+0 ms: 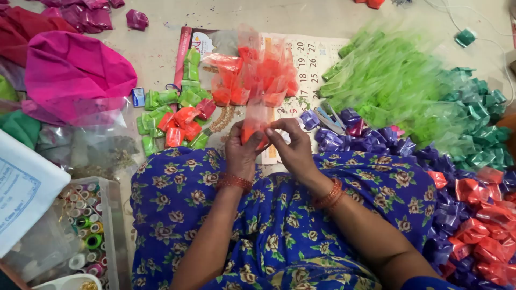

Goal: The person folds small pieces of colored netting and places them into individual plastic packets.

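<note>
Left hand [240, 152] fingertips hidden behind orange plastic strip [257, 121]. Green strips pile [387, 80] blurred, single pieces unreadable. Red and purple bows [478, 225] cut by right edge. Thread spool box [86, 231] partly covered by white paper [24, 188]. Pink cloth [75, 75] cut off at left.
</note>
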